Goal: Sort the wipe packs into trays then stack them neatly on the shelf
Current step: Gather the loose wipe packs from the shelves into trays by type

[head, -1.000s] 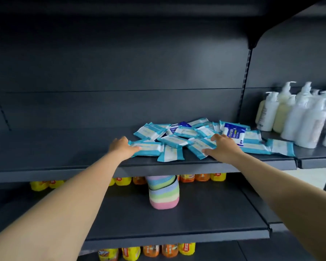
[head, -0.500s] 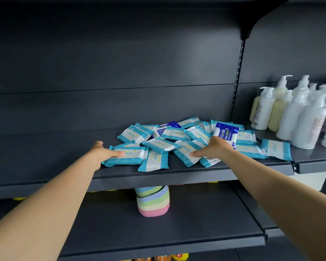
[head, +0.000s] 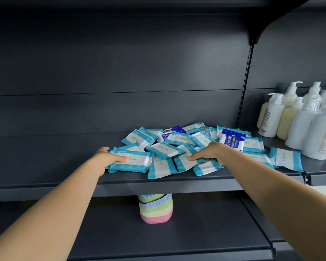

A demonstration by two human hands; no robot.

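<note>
Packs [head: 177,147] piled on shelf [head: 45,166]; left hand [head: 106,159] grips the pile's leftmost pack, right hand [head: 211,152] rests flat mid-pile, trays [head: 155,208] stacked under shelf

The scene is evenly and rather dimly lit, with a soft pale patch of reflected light seen on the dark back panel [head: 192,59]. The pump bottles [head: 309,117] are slightly overexposed (edges smeared). Straight shelf [head: 45,187] edges are bowed by wide-angle distortion near the corners.
</note>
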